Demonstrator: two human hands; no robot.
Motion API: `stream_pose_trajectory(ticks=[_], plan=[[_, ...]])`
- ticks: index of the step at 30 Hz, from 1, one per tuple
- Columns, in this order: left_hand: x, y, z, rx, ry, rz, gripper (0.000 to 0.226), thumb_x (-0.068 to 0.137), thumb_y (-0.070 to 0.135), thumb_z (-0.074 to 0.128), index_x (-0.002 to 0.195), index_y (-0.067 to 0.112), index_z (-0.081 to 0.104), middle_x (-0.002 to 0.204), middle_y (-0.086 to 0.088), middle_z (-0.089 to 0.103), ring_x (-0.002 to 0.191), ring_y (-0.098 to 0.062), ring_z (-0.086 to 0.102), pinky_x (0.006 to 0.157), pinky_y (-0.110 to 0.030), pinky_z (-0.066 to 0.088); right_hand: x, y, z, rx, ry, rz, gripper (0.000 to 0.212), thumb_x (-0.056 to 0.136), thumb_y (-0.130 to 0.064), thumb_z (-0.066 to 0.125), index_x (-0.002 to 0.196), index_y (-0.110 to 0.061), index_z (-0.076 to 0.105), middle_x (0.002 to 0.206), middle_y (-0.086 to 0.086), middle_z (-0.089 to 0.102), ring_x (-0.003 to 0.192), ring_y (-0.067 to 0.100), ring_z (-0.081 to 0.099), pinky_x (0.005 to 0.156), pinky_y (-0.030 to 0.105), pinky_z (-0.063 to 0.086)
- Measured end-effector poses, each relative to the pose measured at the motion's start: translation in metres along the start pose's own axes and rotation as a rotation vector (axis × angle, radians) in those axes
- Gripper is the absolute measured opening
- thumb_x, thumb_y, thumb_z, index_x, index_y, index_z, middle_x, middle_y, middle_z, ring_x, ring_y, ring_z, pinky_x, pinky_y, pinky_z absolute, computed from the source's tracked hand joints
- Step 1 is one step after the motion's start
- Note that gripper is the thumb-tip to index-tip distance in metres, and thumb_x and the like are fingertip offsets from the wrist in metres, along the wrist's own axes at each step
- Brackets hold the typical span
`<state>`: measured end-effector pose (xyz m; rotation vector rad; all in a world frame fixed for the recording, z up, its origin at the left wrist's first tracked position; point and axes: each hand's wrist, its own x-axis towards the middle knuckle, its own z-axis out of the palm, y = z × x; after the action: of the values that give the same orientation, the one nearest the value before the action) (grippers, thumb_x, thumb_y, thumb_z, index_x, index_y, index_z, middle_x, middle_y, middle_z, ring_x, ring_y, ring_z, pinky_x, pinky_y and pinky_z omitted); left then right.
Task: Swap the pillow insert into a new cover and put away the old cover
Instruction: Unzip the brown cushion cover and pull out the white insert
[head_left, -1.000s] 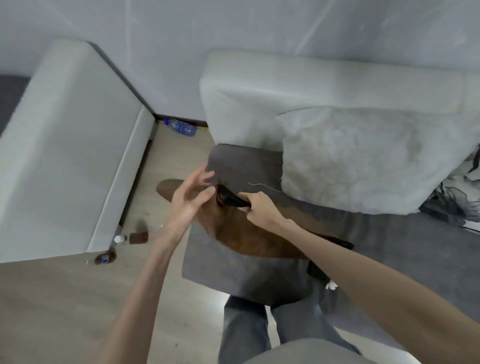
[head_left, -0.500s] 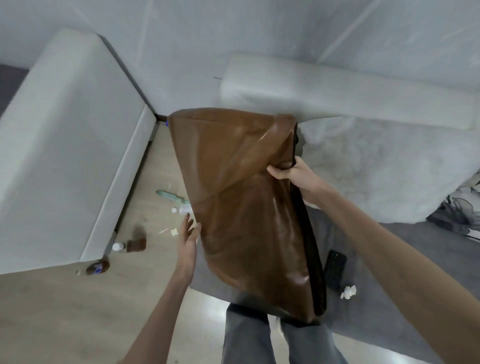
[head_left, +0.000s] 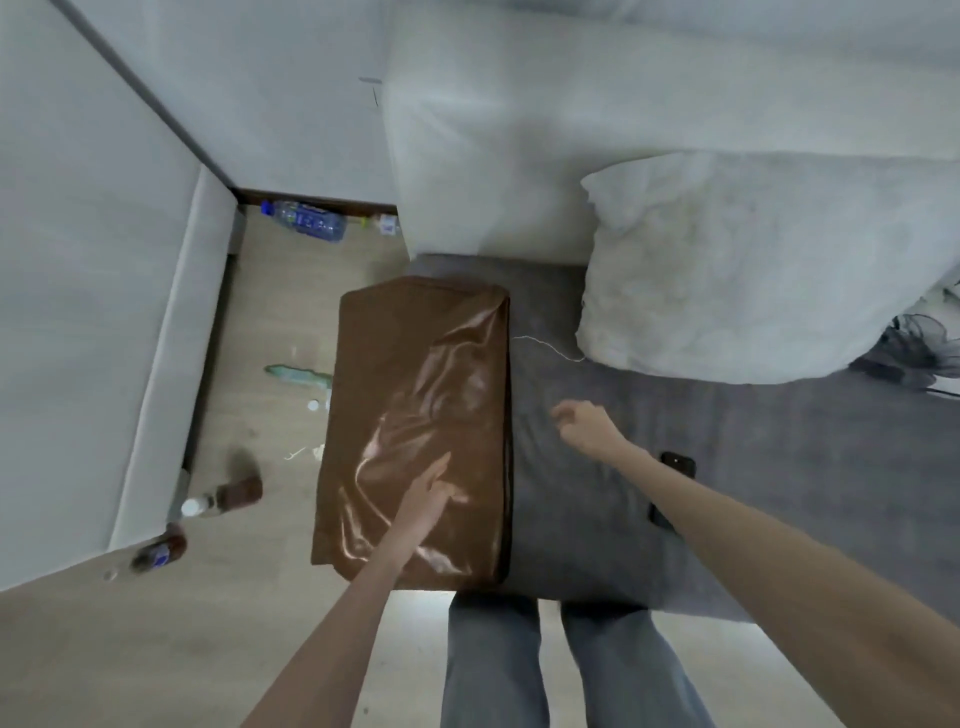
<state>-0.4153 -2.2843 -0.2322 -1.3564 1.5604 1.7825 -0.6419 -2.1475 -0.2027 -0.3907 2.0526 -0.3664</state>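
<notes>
Grey sofa seat (head_left: 597, 519) against pale wall. White insert (head_left: 753, 270) leans on backrest, bare. Brown cover (head_left: 415, 374), held aloft half a second ago, now lies flat at seat edge: ready for stuffing, likely. Left hand (head_left: 428, 496) flat on it; right hand (head_left: 584, 426) loosely curled, empty.

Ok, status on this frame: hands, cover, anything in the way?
Left hand open, flat on brown cover. Right hand loosely curled, empty. White insert bare on sofa. Phone under right forearm.

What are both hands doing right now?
Left hand: open, fingers straight over the brown cover; contact cannot be told.
Right hand: open, fingers loosely curled, holding nothing.
</notes>
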Motion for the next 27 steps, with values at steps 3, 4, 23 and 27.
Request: stream_pose_trajectory(ticks=[3,4,23,27], plan=[[0.001,-0.021,-0.003,0.087,-0.016,-0.019,0.059,0.093,0.009,0.049,0.145,0.036,0.041,0.149,0.006,0.042,0.109,0.001,0.052,0.073,-0.010,0.041,-0.017,0.032,0.032,-0.141,-0.213,0.061,0.038,0.085,-0.003,0.047,0.119,-0.002,0.064,0.128,0.012,0.061,0.123,0.027,0.053,0.108,0.031,0.036],[0.005,-0.028,-0.006,0.100,0.012,-0.022,0.058,0.093,0.009,0.048,0.145,0.034,0.042,0.147,0.005,0.045,0.104,0.006,0.054,0.067,-0.007,0.041,-0.018,0.037,0.042,-0.167,-0.242,0.062,0.037,0.085,-0.003,0.046,0.116,-0.002,0.065,0.126,0.012,0.062,0.121,0.028,0.054,0.106,0.030,0.037],[0.193,-0.160,0.049,0.772,0.524,0.077,0.080,0.074,0.029,0.073,0.145,0.024,0.038,0.146,0.000,0.042,0.133,-0.037,0.037,0.100,-0.042,0.045,0.238,-0.040,0.227,0.365,0.271,0.225,0.062,0.088,-0.034,0.062,0.136,-0.007,0.033,0.135,0.015,0.048,0.119,0.029,0.051,0.101,0.037,0.045],[0.186,-0.138,0.029,0.627,0.462,0.177,0.066,0.084,0.022,0.063,0.144,0.018,0.036,0.139,-0.003,0.046,0.126,-0.024,0.045,0.097,-0.035,0.045,0.232,-0.050,0.201,0.200,0.332,0.079,0.036,0.091,-0.025,0.058,0.118,0.000,0.056,0.116,0.018,0.062,0.104,0.030,0.060,0.090,0.032,0.049]])
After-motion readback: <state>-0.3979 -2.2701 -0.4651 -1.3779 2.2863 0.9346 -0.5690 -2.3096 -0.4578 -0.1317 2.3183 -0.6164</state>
